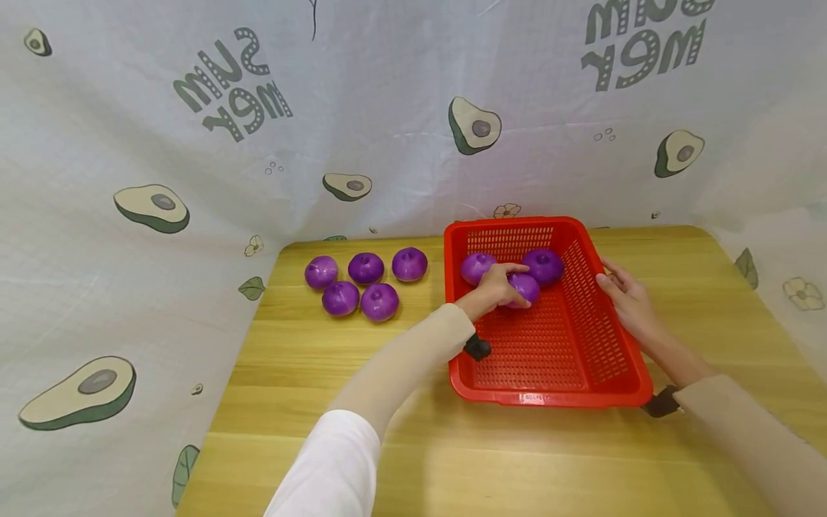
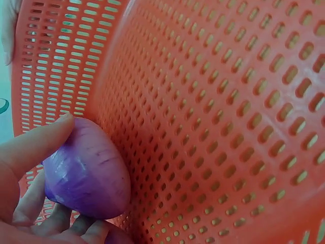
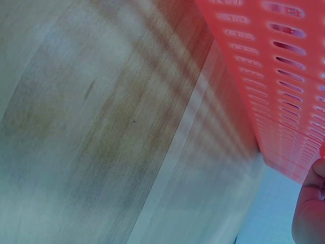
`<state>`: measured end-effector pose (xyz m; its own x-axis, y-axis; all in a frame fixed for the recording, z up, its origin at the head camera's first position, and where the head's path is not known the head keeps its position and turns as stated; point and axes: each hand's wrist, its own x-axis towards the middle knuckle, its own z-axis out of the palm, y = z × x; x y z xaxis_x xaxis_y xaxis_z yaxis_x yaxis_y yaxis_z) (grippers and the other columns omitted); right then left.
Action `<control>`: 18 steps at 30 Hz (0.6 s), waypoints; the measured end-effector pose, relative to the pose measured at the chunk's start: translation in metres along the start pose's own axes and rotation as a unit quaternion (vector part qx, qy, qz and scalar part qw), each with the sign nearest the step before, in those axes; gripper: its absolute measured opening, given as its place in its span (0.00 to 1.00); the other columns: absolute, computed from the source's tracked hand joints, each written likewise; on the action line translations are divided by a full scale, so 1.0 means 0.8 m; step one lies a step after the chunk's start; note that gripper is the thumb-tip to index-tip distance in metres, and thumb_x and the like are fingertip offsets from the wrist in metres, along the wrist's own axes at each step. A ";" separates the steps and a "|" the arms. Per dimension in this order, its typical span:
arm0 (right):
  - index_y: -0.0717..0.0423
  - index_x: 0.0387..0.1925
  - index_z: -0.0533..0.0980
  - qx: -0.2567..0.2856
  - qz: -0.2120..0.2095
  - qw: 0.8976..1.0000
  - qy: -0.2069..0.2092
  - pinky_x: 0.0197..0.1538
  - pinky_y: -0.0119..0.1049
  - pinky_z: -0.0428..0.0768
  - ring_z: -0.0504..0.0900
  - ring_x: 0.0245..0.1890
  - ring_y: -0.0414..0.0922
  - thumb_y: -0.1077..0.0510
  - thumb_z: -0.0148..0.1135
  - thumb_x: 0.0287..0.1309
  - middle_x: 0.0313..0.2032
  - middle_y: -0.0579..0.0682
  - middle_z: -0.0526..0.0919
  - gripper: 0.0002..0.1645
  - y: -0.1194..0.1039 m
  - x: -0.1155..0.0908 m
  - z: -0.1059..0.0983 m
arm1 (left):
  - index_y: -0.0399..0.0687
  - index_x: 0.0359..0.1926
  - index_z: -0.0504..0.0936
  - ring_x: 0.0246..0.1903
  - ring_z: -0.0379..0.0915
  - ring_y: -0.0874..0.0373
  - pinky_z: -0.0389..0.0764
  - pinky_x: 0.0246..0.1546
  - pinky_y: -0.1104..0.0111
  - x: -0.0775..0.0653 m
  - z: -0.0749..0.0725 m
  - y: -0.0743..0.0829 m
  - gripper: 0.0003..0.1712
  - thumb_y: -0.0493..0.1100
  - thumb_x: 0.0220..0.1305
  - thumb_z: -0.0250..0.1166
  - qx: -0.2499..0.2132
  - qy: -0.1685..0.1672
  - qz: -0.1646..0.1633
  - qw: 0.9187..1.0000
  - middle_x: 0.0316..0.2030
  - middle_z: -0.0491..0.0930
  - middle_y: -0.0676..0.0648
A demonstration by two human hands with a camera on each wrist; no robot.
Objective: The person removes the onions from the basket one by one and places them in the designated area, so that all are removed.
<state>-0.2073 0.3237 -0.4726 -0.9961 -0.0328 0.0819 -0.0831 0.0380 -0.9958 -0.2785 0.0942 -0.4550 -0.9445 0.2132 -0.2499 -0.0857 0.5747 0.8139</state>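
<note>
A red plastic basket (image 1: 552, 397) with slotted walls stands on the wooden table. Inside it, the left hand (image 1: 497, 287) holds a purple onion (image 1: 525, 287) between thumb and fingers. The left wrist view has this onion (image 2: 94, 170) close up, near the basket's perforated floor. Two more purple onions lie towards the basket's far end, one to the left (image 1: 477, 266) and one to the right (image 1: 543, 267). On the basket's right side, the right hand (image 1: 629, 301) grips the rim, thumb over the edge. Only part of the right hand (image 3: 311, 203) appears in the right wrist view.
Left of the basket, several purple onions (image 1: 380, 302) lie in two loose rows on the table (image 1: 291, 388). A white cloth (image 1: 400, 115) printed with avocados hangs behind the table and along its sides.
</note>
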 end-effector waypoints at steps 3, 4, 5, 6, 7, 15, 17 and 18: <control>0.64 0.77 0.45 -0.003 0.003 1.000 -0.002 0.34 0.25 0.82 0.81 0.34 0.33 0.56 0.48 0.76 0.39 0.41 0.77 0.39 -0.001 -0.001 -0.001 | 0.59 0.59 0.83 0.61 0.70 0.54 0.76 0.58 0.65 0.001 0.001 -0.002 0.39 0.31 0.45 0.81 0.011 -0.010 0.008 1.000 0.64 0.73 0.50; 0.64 0.77 0.45 -0.003 0.003 1.000 -0.003 0.34 0.25 0.82 0.81 0.34 0.33 0.56 0.48 0.76 0.39 0.41 0.77 0.39 -0.001 -0.001 -0.001 | 0.59 0.60 0.83 0.61 0.70 0.54 0.76 0.58 0.64 0.001 0.001 -0.002 0.38 0.32 0.46 0.81 0.014 -0.013 0.012 1.000 0.64 0.73 0.51; 0.64 0.77 0.45 -0.001 0.004 1.000 -0.003 0.34 0.25 0.82 0.81 0.34 0.33 0.56 0.48 0.76 0.39 0.41 0.77 0.39 -0.002 -0.001 -0.001 | 0.59 0.60 0.83 0.61 0.69 0.53 0.76 0.59 0.64 0.000 0.000 -0.003 0.38 0.32 0.46 0.80 0.017 -0.015 0.014 1.000 0.64 0.72 0.52; 0.64 0.77 0.45 0.002 0.004 1.000 -0.004 0.34 0.25 0.82 0.81 0.35 0.33 0.56 0.48 0.76 0.39 0.41 0.77 0.39 -0.002 -0.001 -0.001 | 0.59 0.60 0.82 0.62 0.69 0.53 0.75 0.59 0.64 0.000 0.000 -0.003 0.37 0.32 0.47 0.80 0.018 -0.016 0.016 1.000 0.65 0.72 0.52; 0.63 0.77 0.45 0.005 0.004 1.000 -0.004 0.34 0.25 0.82 0.81 0.35 0.33 0.56 0.49 0.76 0.39 0.41 0.77 0.39 -0.002 -0.001 -0.001 | 0.59 0.60 0.82 0.62 0.69 0.53 0.75 0.59 0.64 0.000 0.000 -0.003 0.37 0.33 0.48 0.80 0.019 -0.017 0.018 1.000 0.65 0.72 0.53; 0.65 0.77 0.45 0.012 -0.002 1.000 -0.006 0.34 0.25 0.82 0.82 0.34 0.34 0.57 0.49 0.76 0.38 0.41 0.77 0.39 -0.004 -0.002 0.002 | 0.56 0.60 0.82 0.61 0.69 0.52 0.73 0.61 0.62 -0.007 -0.007 0.002 0.35 0.34 0.49 0.79 0.012 -0.025 0.023 0.999 0.64 0.72 0.49; 0.64 0.77 0.45 0.021 -0.002 1.000 -0.006 0.34 0.25 0.82 0.82 0.34 0.34 0.57 0.49 0.76 0.38 0.42 0.78 0.39 -0.003 -0.002 0.001 | 0.55 0.60 0.82 0.60 0.70 0.52 0.74 0.60 0.63 -0.008 -0.011 0.005 0.35 0.34 0.49 0.80 0.000 -0.032 0.030 0.999 0.64 0.72 0.48; 0.63 0.78 0.45 0.025 -0.001 1.000 -0.008 0.33 0.26 0.82 0.82 0.34 0.35 0.57 0.49 0.76 0.38 0.42 0.78 0.38 -0.003 -0.002 0.001 | 0.55 0.60 0.82 0.59 0.71 0.52 0.75 0.59 0.63 -0.008 -0.013 0.007 0.35 0.34 0.49 0.80 -0.009 -0.037 0.036 0.999 0.64 0.72 0.47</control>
<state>-0.2054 0.3228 -0.4703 -0.9953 -0.0481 0.0838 -0.0834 -0.0113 -0.9965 -0.2760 0.0877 -0.4432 -0.9224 0.3119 -0.2279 -0.0243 0.5420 0.8400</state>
